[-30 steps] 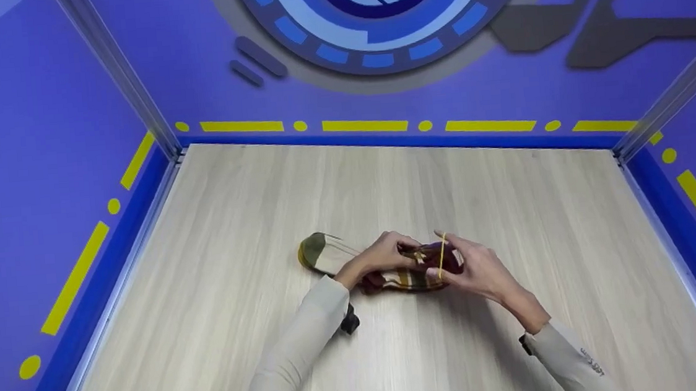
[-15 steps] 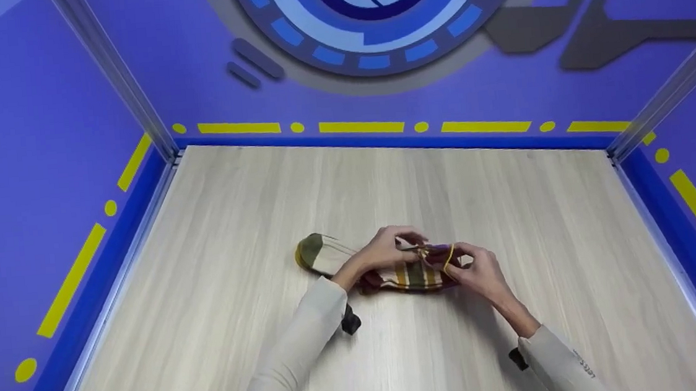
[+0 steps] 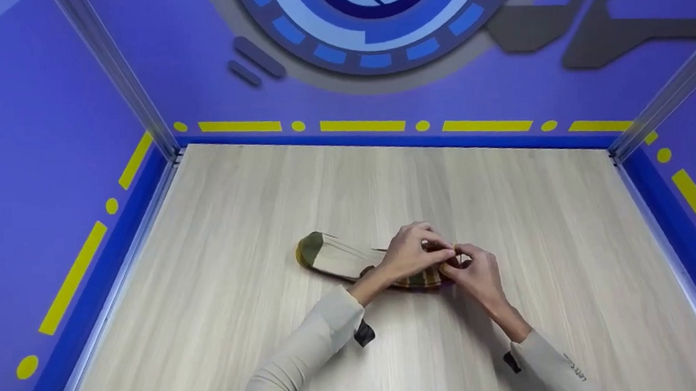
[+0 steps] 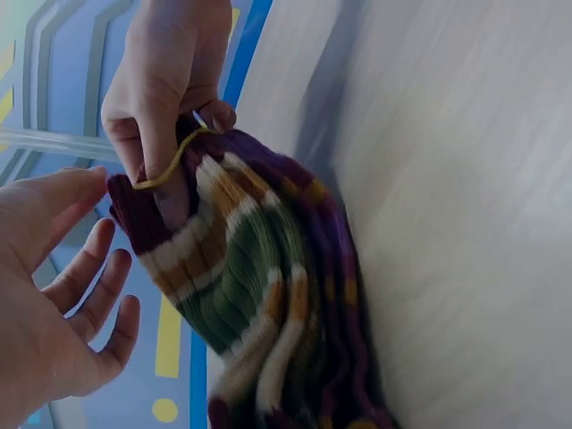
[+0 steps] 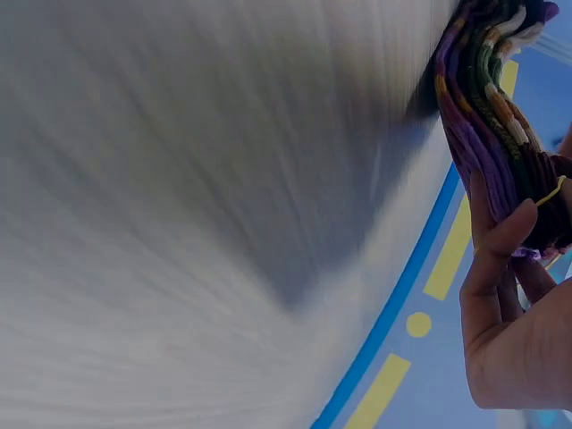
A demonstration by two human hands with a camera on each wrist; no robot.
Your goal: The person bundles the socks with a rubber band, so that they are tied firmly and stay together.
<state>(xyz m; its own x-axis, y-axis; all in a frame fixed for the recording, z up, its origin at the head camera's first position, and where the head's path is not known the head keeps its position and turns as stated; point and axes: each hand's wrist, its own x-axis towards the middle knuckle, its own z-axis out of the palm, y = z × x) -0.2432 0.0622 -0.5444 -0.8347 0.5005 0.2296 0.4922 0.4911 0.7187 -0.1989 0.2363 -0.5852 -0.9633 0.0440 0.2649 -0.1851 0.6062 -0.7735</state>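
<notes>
Several striped knitted socks (image 3: pixel 340 258) lie stacked on the table, cream and olive at the toe end, with maroon and purple cuffs toward the right. A thin yellow rubber band (image 4: pixel 183 149) crosses the cuffs and a finger of my right hand (image 3: pixel 478 275). That hand grips the cuff end between thumb and fingers, as the right wrist view also shows. My left hand (image 3: pixel 411 252) reaches over the socks from the left. In the left wrist view its fingers are spread loosely, a fingertip right at the maroon cuff edge.
The pale wood-grain table (image 3: pixel 261 196) is bordered by blue-violet panels (image 3: pixel 340 96) with yellow dashes at the back and sides. Metal posts (image 3: pixel 122 83) stand at the corners. Dark wrist devices (image 3: pixel 364 333) hang under the sleeves.
The band, stretched between my right thumb and finger earlier, now sits at the cuffs. My left hand has slid right from the middle of the socks toward the cuff end, near my right fingers.
</notes>
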